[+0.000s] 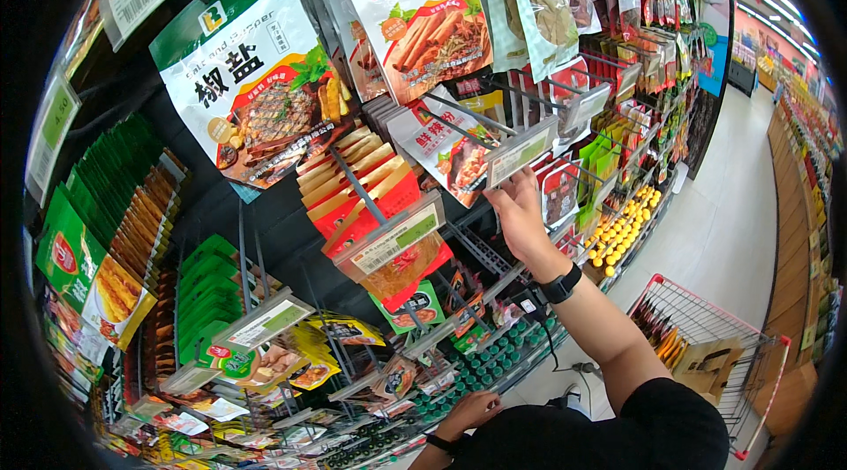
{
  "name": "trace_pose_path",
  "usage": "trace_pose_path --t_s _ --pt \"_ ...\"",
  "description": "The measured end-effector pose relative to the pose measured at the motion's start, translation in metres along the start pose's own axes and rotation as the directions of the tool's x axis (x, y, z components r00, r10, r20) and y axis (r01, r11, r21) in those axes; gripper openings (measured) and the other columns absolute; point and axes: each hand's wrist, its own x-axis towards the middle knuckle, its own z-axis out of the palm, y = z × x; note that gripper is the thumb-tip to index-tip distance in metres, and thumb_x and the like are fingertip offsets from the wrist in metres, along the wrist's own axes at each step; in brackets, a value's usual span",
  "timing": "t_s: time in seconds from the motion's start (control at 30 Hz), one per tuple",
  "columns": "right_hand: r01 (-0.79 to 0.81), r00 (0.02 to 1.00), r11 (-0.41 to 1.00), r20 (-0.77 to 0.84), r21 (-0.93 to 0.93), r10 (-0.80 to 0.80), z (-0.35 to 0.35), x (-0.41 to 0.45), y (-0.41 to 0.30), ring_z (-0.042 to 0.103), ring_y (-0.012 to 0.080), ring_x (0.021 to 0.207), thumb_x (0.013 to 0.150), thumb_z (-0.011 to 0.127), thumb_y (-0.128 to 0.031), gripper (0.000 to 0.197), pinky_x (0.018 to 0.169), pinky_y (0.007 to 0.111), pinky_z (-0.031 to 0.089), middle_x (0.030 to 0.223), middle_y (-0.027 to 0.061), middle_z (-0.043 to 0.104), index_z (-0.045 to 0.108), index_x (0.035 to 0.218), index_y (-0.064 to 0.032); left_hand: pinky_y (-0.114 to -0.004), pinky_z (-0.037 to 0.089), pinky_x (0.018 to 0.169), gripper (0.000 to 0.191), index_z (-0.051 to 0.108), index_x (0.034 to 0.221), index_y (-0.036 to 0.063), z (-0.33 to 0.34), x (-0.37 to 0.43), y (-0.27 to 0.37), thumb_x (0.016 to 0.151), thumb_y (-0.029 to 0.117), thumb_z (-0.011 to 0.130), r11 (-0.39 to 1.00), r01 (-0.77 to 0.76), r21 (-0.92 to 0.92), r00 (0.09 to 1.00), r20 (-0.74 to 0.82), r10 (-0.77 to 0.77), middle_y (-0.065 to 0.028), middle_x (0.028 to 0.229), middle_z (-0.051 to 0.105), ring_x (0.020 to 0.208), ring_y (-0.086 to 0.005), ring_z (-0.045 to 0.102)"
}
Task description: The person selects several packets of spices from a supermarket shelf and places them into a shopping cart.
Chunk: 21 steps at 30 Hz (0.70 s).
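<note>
My right hand (517, 213), with a black watch (561, 285) on its wrist, has its thumb and fingers at the lower edge of a clear price-tag holder (521, 151). That holder fronts a metal hook hung with white-and-red seasoning packets (445, 142). Low before my body is my left hand (471, 412), its fingers curled and its palm hidden. I see nothing in it. Large white packets of five-spice powder (423, 27) and a white-and-green salt and pepper packet (258, 86) hang above. Red-and-gold packets (364, 205) hang to the left of my right hand.
Several price-tag hooks jut out from the rack, one holder (390, 238) close by. Green packets (99, 258) hang at the far left. Green-capped bottles (490, 344) stand low down. A wire shopping cart (748, 324) holding packets and a cardboard box (701, 367) stands in the aisle (728, 192).
</note>
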Motion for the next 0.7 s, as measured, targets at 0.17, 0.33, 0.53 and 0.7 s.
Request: trace_pose_path --t_s 0.17,0.33,0.53,0.7 --pt "-0.069 0.996 0.997 0.059 -0.025 0.071 -0.012 -0.003 0.004 0.040 0.0292 0.132 0.084 0.066 -0.006 0.060 0.107 0.037 0.038 0.140 0.0143 0.038 0.039 0.137 -0.0007 -0.040 0.051 0.072 0.022 0.063 0.097 0.0041 0.010 0.006 0.005 0.091 0.025 0.064 1.000 -0.004 -0.004 1.000 -0.012 0.004 -0.0146 0.091 0.066 0.085 -0.0310 0.065" --pt "-0.164 0.957 0.954 0.196 -0.250 0.215 -0.025 -0.001 -0.019 0.040 0.0275 0.137 0.086 0.065 -0.008 0.055 0.112 0.037 0.034 0.138 0.0148 0.048 0.043 0.135 -0.0005 -0.041 0.051 0.071 0.021 0.063 0.096 0.0049 0.019 0.020 0.008 0.091 0.025 0.065 1.000 0.005 -0.005 1.000 -0.021 -0.005 -0.0137 0.090 0.066 0.083 -0.0311 0.065" --pt "0.052 0.835 0.955 0.537 -0.291 0.118 -0.062 -0.040 -0.090 0.063 0.0123 0.084 0.087 0.068 -0.008 0.025 0.099 0.036 0.048 0.091 0.0048 0.065 0.047 0.073 -0.0059 -0.045 0.051 0.072 0.019 0.063 0.093 0.0095 0.023 0.025 0.017 0.090 0.028 0.063 0.999 -0.026 0.042 0.994 -0.103 0.030 -0.0105 0.088 0.066 0.083 -0.0325 0.064" --pt "0.318 0.818 0.948 0.513 -0.025 -0.260 -0.122 -0.147 -0.178 0.061 0.0121 0.082 0.087 0.066 -0.011 0.025 0.098 0.036 0.048 0.089 0.0043 0.064 0.047 0.073 -0.0062 -0.047 0.050 0.071 0.020 0.061 0.091 0.0094 0.060 0.001 0.022 0.091 0.029 0.058 0.994 0.104 -0.036 0.992 -0.072 -0.107 -0.0130 0.089 0.065 0.085 -0.0331 0.064"
